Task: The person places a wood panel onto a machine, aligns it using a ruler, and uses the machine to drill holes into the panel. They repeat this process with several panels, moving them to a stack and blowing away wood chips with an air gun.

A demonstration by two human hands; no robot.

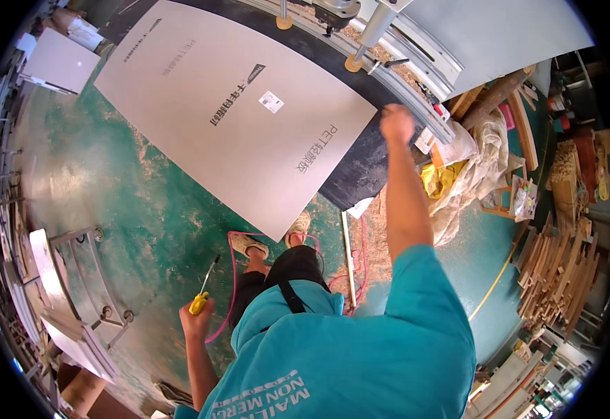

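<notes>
My left hand (195, 321) is closed round the yellow handle of a screwdriver (209, 278), whose thin shaft points up and away from me. It hangs low at my left side, over the green floor. My right arm reaches far forward, and my right hand (397, 124) is over the black tabletop (361, 164), beside the metal rail (434, 124). Blur hides its fingers, so what it touches cannot be made out. A large pale board (249, 105) with dark print and a small white label lies across the black tabletop, left of my right hand.
Round-footed clamping posts (353, 61) stand along the machine's rail at the far side. Clear plastic sheeting (483, 157) and a yellow bag (441, 180) lie right. A pink hose (234, 279) winds around my feet. A metal cart (85, 279) stands left; wood strips (560, 272) are piled right.
</notes>
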